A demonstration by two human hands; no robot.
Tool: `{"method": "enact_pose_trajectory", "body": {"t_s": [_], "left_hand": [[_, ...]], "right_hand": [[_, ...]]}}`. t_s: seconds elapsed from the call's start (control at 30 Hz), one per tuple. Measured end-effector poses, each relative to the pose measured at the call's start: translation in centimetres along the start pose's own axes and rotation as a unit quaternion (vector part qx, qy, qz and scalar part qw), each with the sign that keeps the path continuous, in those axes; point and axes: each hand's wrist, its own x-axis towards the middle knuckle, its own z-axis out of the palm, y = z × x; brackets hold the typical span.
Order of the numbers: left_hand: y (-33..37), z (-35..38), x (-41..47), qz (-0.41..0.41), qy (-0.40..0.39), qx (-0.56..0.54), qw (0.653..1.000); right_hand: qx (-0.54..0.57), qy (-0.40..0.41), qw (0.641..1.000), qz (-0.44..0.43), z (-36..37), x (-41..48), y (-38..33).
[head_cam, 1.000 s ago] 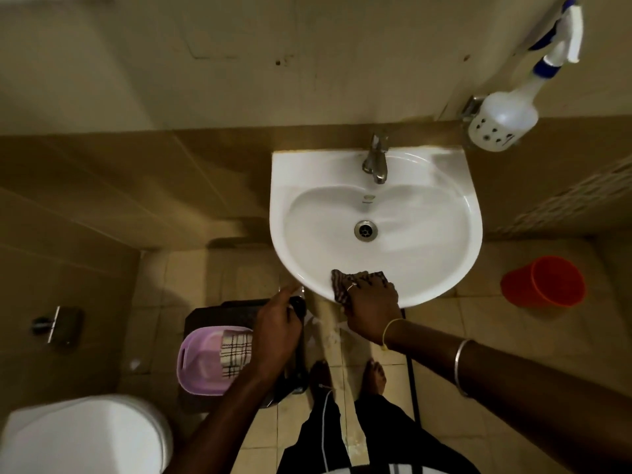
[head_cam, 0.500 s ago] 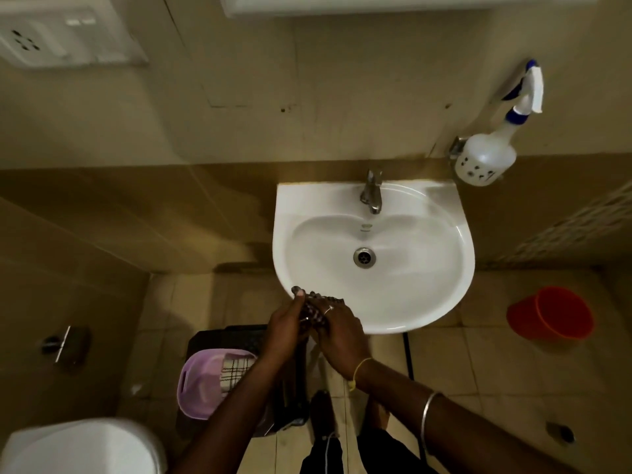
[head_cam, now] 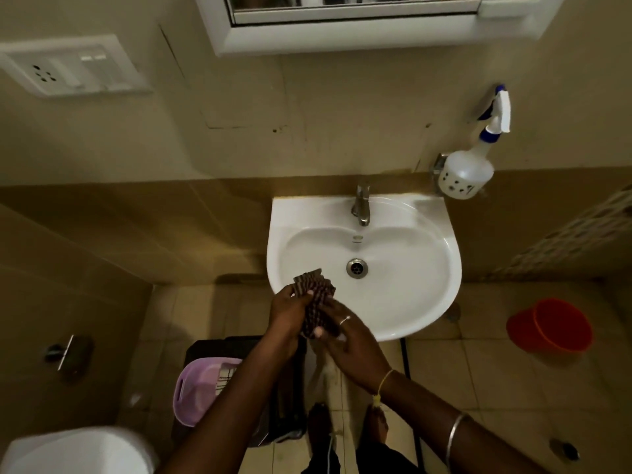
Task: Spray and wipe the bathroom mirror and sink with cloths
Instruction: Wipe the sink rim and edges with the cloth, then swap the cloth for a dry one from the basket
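Left hand, right hand grip cloth over sink front rim.

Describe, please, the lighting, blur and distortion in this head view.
Head view: dim, warm light; the white sink is brightest; wide-angle distortion bows the mirror frame and wall lines; the toilet in the corner is blurred; the cloth is fairly sharp.

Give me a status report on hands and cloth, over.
Grip: left hand and right hand on checked cloth, over sink front rim. Idle spray bottle in wall holder. Nothing in the way.
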Motion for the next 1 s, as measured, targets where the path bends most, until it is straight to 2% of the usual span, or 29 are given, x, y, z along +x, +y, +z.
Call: {"method": "enact_pose_trajectory", "body": {"t_s": [0.07,0.13,0.23,0.33,0.47,0.67,0.8,0.9,1.0], "left_hand": [[0.8,0.1,-0.3,0.010,-0.005,-0.005,1.000],[1.6,-0.1,-0.7,0.016,-0.019,-0.025,0.999],[2.6,-0.8,-1.3,0.016,-0.051,-0.058,0.997],[3.3,-2.2,-1.9,0.003,-0.086,-0.110,0.990],[3.8,-4.7,-2.6,0.004,-0.099,-0.149,0.984],[3.0,-9.6,-3.0,0.045,-0.055,-0.138,0.988],[2.3,-12.8,-3.6,0.092,-0.009,-0.025,0.995],[1.1,-15.3,-3.1,0.104,0.031,0.000,0.994],[-1.2,-18.6,-2.5,0.091,0.066,0.017,0.994]], "right_hand": [[0.063,0.088,0.992,0.066,-0.8,0.3,0.1],[0.125,0.125,0.971,0.161,-1.8,1.4,0.1],[0.227,0.089,0.937,0.252,-3.5,3.3,-0.3],[0.292,0.027,0.915,0.276,-4.6,4.5,-1.3],[0.385,-0.014,0.882,0.272,-4.1,5.1,-2.3],[0.338,-0.052,0.914,0.218,-1.1,5.4,-4.2],[0.291,-0.064,0.936,0.187,1.8,5.6,-5.5],[0.267,-0.075,0.944,0.177,4.6,5.6,-6.2],[0.267,-0.109,0.936,0.200,8.4,5.1,-6.3]]}}
